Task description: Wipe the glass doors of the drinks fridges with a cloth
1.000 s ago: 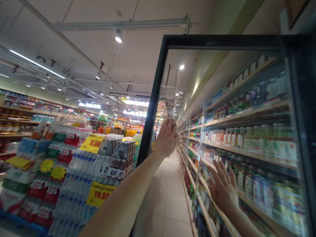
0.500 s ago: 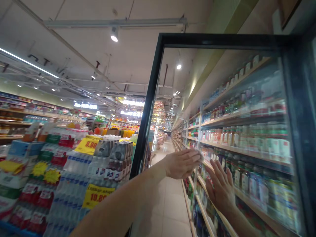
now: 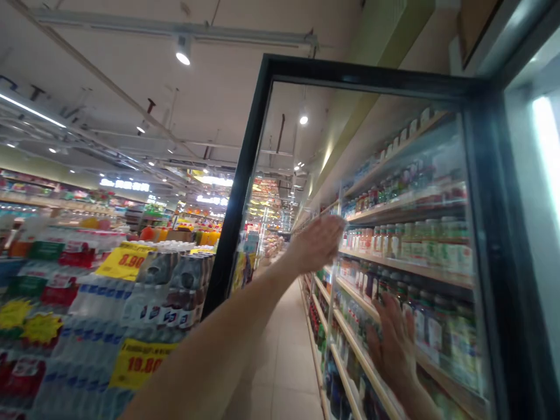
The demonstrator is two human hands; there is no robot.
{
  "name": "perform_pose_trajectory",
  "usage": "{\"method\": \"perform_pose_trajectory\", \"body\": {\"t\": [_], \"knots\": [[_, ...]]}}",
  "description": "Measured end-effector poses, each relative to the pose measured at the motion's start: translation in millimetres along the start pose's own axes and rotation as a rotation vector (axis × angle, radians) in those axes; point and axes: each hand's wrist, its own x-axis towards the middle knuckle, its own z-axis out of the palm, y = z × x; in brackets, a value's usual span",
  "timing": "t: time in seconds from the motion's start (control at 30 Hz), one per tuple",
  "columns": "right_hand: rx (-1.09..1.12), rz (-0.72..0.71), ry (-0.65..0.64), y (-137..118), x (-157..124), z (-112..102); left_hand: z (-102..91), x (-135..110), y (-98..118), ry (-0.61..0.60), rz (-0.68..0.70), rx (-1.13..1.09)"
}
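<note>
A glass door in a black frame [image 3: 238, 186] stands swung out into a shop aisle. My left hand [image 3: 317, 244] reaches out on a long bare arm and lies against the pane at mid height, fingers stretched out together. What, if anything, is under the palm is hidden. My right hand [image 3: 394, 344] is pressed flat on the glass lower down, fingers spread, holding nothing. Shelves of bottled drinks [image 3: 406, 245] show through the pane.
Stacked packs of bottled water [image 3: 144, 291] with yellow price signs [image 3: 125, 261] stand on the left. A tiled aisle floor [image 3: 284, 350] runs ahead between them and the shelving. A lit cabinet edge [image 3: 542, 175] is at the far right.
My left hand swept down and to the right across the glass, then rose again to mid height. My right hand stayed flat on the pane. The view shifted slightly to the right.
</note>
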Motion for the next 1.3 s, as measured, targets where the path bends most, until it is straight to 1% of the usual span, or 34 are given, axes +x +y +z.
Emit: {"method": "perform_pose_trajectory", "body": {"t": [0.03, 0.07, 0.1, 0.13, 0.17, 0.23, 0.27, 0.3, 0.33, 0.43, 0.47, 0.5, 0.53, 0.6, 0.63, 0.67, 0.7, 0.73, 0.8, 0.83, 0.87, 0.9, 0.97, 1.0, 1.03, 1.07, 1.13, 1.17, 1.2, 1.23, 1.3], "knots": [[0.020, 0.013, 0.010, -1, -1, 0, -0.1, 7, -4, 0.041, -0.171, 0.015], [0.048, 0.020, 0.020, -1, -1, 0, 1.2, 13, -5, 0.076, -0.284, 0.024], [0.077, 0.028, 0.028, -2, -1, -1, 4.0, 15, -2, 0.095, -0.317, 0.026], [0.105, 0.039, 0.034, -2, 0, -1, 7.9, 15, 5, 0.095, -0.245, 0.017], [0.128, 0.048, 0.039, -2, 0, -2, 12.2, 13, 15, 0.077, -0.091, -0.004], [0.159, 0.060, 0.042, -1, 0, -3, 19.2, 9, 33, 0.019, 0.275, -0.055], [0.169, 0.060, 0.043, 0, 0, -3, 20.5, 9, 36, -0.011, 0.382, -0.069], [0.177, 0.056, 0.045, 1, -1, -3, 19.8, 12, 34, -0.033, 0.403, -0.070], [0.182, 0.049, 0.044, 1, -1, -3, 17.6, 17, 29, -0.041, 0.329, -0.056], [0.182, 0.040, 0.036, 2, -3, -3, 8.0, 31, 5, 0.015, -0.104, 0.014], [0.177, 0.041, 0.036, 2, -3, -2, 6.6, 32, 3, 0.034, -0.169, 0.027], [0.172, 0.040, 0.038, 2, -3, -2, 6.8, 30, 6, 0.041, -0.151, 0.029], [0.169, 0.039, 0.039, 2, -3, -2, 8.5, 26, 12, 0.032, -0.042, 0.018], [0.169, 0.036, 0.037, 2, -3, -2, 13.6, 18, 28, -0.015, 0.294, -0.024], [0.171, 0.035, 0.036, 2, -2, -2, 15.6, 15, 34, -0.040, 0.411, -0.040], [0.172, 0.033, 0.034, 2, -2, -2, 16.4, 15, 37, -0.055, 0.448, -0.047], [0.172, 0.031, 0.036, 2, -2, -2, 15.7, 18, 35, -0.053, 0.386, -0.041], [0.171, 0.029, 0.039, 2, -3, -2, 13.7, 21, 30, -0.035, 0.243, -0.024], [0.167, 0.023, 0.050, 1, -5, -3, 7.5, 26, 17, 0.027, -0.102, 0.022], [0.160, 0.023, 0.053, 0, -5, -3, 4.6, 25, 12, 0.056, -0.213, 0.040], [0.144, 0.026, 0.052, 0, -4, -2, 2.5, 22, 9, 0.072, -0.245, 0.050], [0.118, 0.031, 0.037, -1, -2, -2, 1.2, 16, 8, 0.075, -0.198, 0.052], [0.041, 0.056, -0.009, 0, 9, -1, 0.5, -1, 9, 0.056, 0.025, 0.043], [-0.003, 0.079, -0.033, 1, 18, 0, 0.4, -10, 9, 0.051, 0.104, 0.042], [-0.043, 0.103, -0.051, 4, 29, 1, 0.1, -17, 9, 0.058, 0.118, 0.051], [-0.072, 0.121, -0.063, 6, 41, 2, -0.6, -23, 7, 0.081, 0.053, 0.070], [-0.097, 0.134, -0.065, 12, 64, 5, -2.6, -32, 2, 0.154, -0.202, 0.125], [-0.098, 0.129, -0.064, 15, 73, 6, -3.9, -37, 0, 0.186, -0.297, 0.149], [-0.096, 0.121, -0.063, 17, 79, 7, -5.2, -41, -1, 0.195, -0.306, 0.160], [-0.096, 0.117, -0.057, 18, 83, 8, -6.6, -46, -1, 0.183, -0.228, 0.157], [-0.105, 0.118, -0.055, 19, 84, 9, -9.9, -55, -2, 0.124, 0.004, 0.134]]}}
